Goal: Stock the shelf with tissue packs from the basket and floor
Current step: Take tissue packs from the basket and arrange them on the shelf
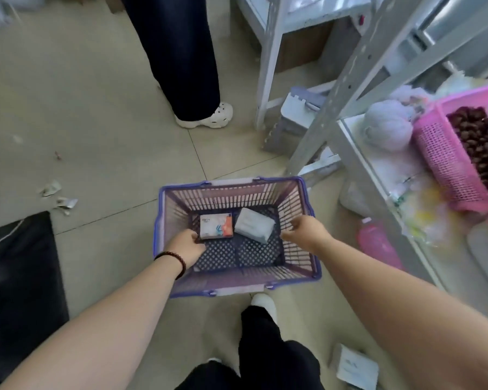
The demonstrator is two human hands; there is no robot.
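A purple slatted basket (pixel 307 198) stands on the floor in front of me. Two tissue packs lie on its bottom: a white and orange pack (pixel 217 226) at the left and a plain pale grey pack (pixel 254 225) beside it. My left hand (pixel 184 249) reaches down inside the basket, fingertips touching the near left edge of the white and orange pack. My right hand (pixel 307 233) hovers over the basket's right side, fingers loosely curled and holding nothing. Another white tissue pack (pixel 355 365) lies on the floor at the lower right. The grey metal shelf (pixel 358 167) stands to the right.
Another person's dark trouser leg and white shoe (pixel 209 116) stand beyond the basket. The shelf's low board holds a pink basket (pixel 440 153) of dark items and a pale yarn ball (pixel 386 128). A pink bottle (pixel 378 243) lies underneath. Paper scraps (pixel 58 197) and a black bag (pixel 17 277) lie left.
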